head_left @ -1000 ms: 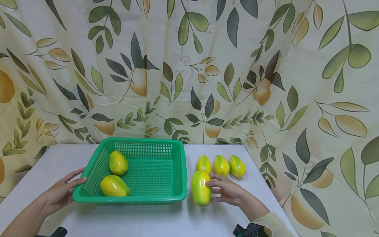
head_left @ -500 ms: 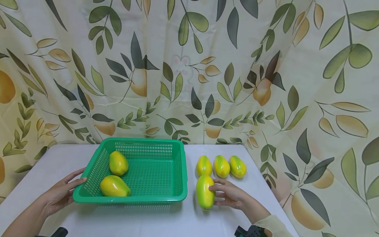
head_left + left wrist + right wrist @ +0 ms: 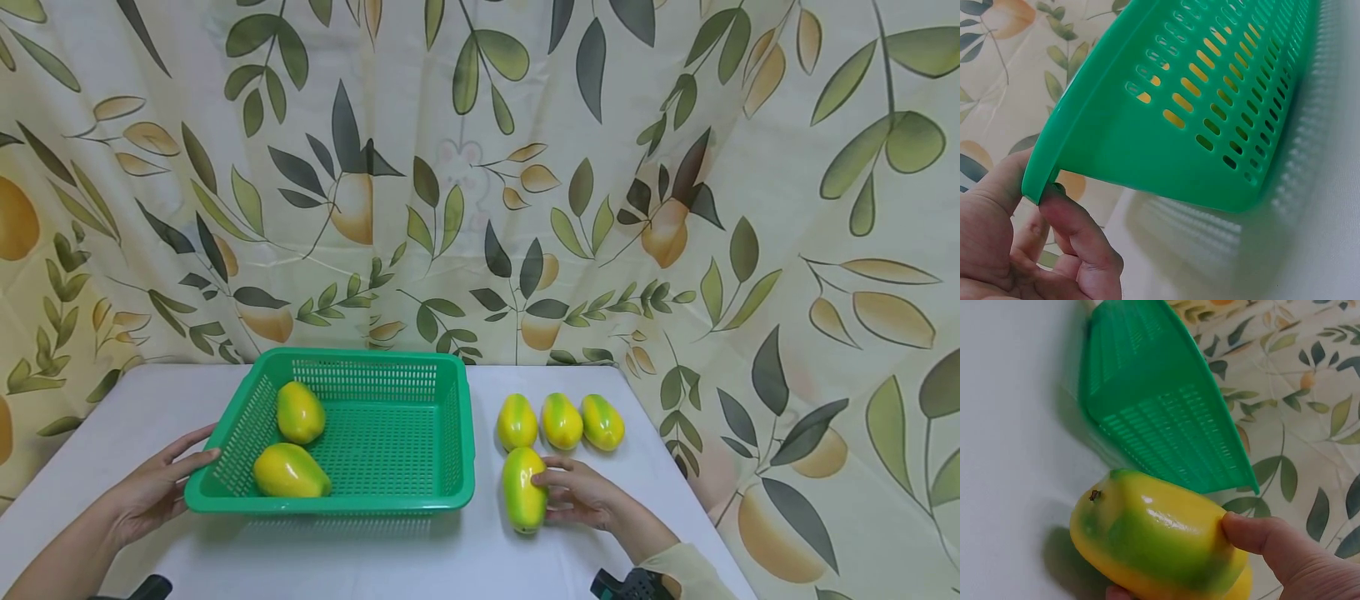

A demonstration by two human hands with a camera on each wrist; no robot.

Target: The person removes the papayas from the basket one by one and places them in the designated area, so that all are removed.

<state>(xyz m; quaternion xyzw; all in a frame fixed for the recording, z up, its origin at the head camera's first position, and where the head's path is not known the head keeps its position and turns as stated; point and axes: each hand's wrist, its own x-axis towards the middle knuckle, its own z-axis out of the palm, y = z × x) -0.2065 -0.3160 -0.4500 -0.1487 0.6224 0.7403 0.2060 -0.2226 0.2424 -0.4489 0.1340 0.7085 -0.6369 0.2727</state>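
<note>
My right hand (image 3: pixel 581 493) holds a yellow-green papaya (image 3: pixel 524 492) by its right side, thumb and fingers around it, close over the white table. In the right wrist view, the thumb lies on one side of the papaya (image 3: pixel 1154 534) and a fingertip shows beneath; its dark stem end points away from the hand. My left hand (image 3: pixel 159 483) pinches the rim of the green plastic basket (image 3: pixel 328 505) at its near left corner. Thumb and index finger meet over that rim in the left wrist view. Inside, one papaya (image 3: pixel 300 412) lies behind another papaya (image 3: pixel 291 471), both on the left.
Three more papayas (image 3: pixel 562 421) lie in a row on the white-covered table (image 3: pixel 337 554), just behind the held one. The basket's right wall stands to its left. A leaf-patterned curtain (image 3: pixel 465 183) hangs behind the table's back edge.
My right hand has drawn the papaya slightly to the right and towards me, mostly in the first half second. The left hand and basket have stayed in place.
</note>
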